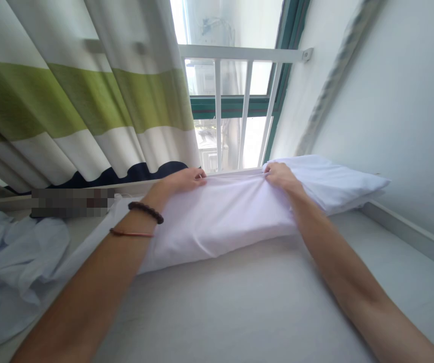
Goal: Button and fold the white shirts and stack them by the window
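A long, folded white bed sheet point(224, 217) lies along the window side of the bed, with soft creases across its top. My right hand point(280, 174) is closed in a pinch on its far edge, and the fabric wrinkles toward those fingers. Further left, my left hand point(186, 179) grips the same far edge with curled fingers, its fingertips partly hidden. Beyond my right hand, a thicker layered stack of white bedding point(337, 184) reaches toward the wall. My left wrist wears a dark beaded bracelet point(146, 212) and a thin reddish band.
A crumpled white cloth point(16, 267) lies at the left. The bed's pale surface point(220, 307) spreads in front of me. White railings point(245, 108) stand before the window. A white and green curtain point(88, 101) hangs at the left; a wall point(409, 111) bounds the right.
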Tool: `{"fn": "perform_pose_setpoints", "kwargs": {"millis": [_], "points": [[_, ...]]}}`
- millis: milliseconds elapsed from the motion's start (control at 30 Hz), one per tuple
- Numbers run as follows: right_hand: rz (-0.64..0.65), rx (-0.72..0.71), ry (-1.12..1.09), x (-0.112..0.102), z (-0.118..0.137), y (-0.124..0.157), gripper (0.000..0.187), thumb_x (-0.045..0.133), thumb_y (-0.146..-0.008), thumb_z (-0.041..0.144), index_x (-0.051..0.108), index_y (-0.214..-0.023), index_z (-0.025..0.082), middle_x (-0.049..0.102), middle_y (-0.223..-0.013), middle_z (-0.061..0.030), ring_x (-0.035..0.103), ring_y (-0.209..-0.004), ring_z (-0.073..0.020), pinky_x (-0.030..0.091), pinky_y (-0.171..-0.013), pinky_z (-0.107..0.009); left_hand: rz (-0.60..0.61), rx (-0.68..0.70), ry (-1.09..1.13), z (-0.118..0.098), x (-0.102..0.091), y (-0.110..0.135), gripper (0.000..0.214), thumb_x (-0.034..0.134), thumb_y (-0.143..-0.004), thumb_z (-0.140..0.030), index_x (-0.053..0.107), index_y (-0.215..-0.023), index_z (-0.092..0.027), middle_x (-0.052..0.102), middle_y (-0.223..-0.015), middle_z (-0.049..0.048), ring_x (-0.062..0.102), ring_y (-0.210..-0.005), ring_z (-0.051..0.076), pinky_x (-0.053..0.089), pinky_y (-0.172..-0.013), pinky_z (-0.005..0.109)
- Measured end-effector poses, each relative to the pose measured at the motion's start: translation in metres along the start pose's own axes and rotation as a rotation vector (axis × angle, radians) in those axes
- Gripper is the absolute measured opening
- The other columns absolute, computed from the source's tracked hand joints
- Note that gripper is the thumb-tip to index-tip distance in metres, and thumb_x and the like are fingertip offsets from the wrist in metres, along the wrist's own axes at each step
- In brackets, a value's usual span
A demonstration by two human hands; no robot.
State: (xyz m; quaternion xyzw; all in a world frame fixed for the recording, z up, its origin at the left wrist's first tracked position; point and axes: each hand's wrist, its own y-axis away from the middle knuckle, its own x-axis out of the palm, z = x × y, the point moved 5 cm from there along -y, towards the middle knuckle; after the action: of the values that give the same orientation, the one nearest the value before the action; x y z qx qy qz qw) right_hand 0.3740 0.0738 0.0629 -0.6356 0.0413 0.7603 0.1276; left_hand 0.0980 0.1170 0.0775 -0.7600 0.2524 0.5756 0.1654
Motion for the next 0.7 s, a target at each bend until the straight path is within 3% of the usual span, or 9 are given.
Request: {"fn": "perform_pose_setpoints", "kwargs": {"millis": [100,233,300,467,567,700], "points": [[0.055,-0.012,0.062,0.024,0.011,-0.002,0.035,0.047,-0.083,0.006,0.062,-0.114,0.011,0.063,-0.113,-0.0165,0.058,-0.108,-0.0248,0.044,-0.087,-0.031,0.017,0.036,-0.016,0.013,0.044,-0.009,0.030,0.047,-0.083,-0.038,0.063,-0.095,-0.015,0.068,-0.099,0.0067,0.060,-0.084,0.020,0.044,-0.076,0.027],[0.102,-0.119,0.144,0.021,0.034,0.015,0.045,0.053,-0.086,0.018,0.050,-0.130,0.011,0.049,-0.132,-0.0190,0.046,-0.123,-0.0282,0.039,-0.097,-0.035,-0.076,0.034,-0.035,0.023,0.074,-0.006,0.032,0.040,-0.087,-0.039,0.058,-0.102,-0.017,0.065,-0.106,0.0096,0.059,-0.092,0.023,0.044,-0.083,0.033],[0.148,-0.198,0.179,0.016,0.055,0.030,0.045,0.056,-0.086,0.026,0.052,-0.129,0.012,0.045,-0.138,-0.0184,0.042,-0.126,-0.0295,0.037,-0.100,-0.035,-0.089,0.035,-0.038,0.024,0.077,-0.004,0.033,0.038,-0.088,-0.040,0.058,-0.103,-0.018,0.064,-0.107,0.0097,0.060,-0.092,0.024,0.044,-0.083,0.035],[0.382,-0.292,0.261,0.036,0.097,0.064,0.034,0.060,-0.084,0.028,0.067,-0.113,0.013,0.064,-0.115,-0.0182,0.061,-0.105,-0.0296,0.049,-0.083,-0.033,-0.053,0.014,-0.016,0.034,0.066,0.003,0.039,0.040,-0.087,-0.047,0.060,-0.103,-0.017,0.066,-0.106,0.0084,0.061,-0.092,0.022,0.046,-0.083,0.031],[0.437,-0.306,0.304,0.050,0.101,0.071,0.034,0.061,-0.082,0.024,0.067,-0.114,0.011,0.063,-0.119,-0.0202,0.062,-0.106,-0.0325,0.050,-0.081,-0.036,-0.040,-0.018,-0.023,0.049,0.059,0.014,0.043,0.044,-0.085,-0.049,0.062,-0.107,-0.017,0.064,-0.113,0.0095,0.058,-0.103,0.024,0.044,-0.091,0.032],[0.430,-0.340,0.329,0.058,0.095,0.084,0.034,0.049,-0.089,0.019,0.064,-0.117,0.008,0.059,-0.125,-0.0212,0.057,-0.113,-0.0309,0.048,-0.088,-0.037,-0.067,-0.079,-0.035,0.067,0.061,0.034,0.049,0.046,-0.084,-0.047,0.056,-0.123,-0.020,0.052,-0.130,0.0117,0.044,-0.123,0.029,0.033,-0.104,0.042]]}}
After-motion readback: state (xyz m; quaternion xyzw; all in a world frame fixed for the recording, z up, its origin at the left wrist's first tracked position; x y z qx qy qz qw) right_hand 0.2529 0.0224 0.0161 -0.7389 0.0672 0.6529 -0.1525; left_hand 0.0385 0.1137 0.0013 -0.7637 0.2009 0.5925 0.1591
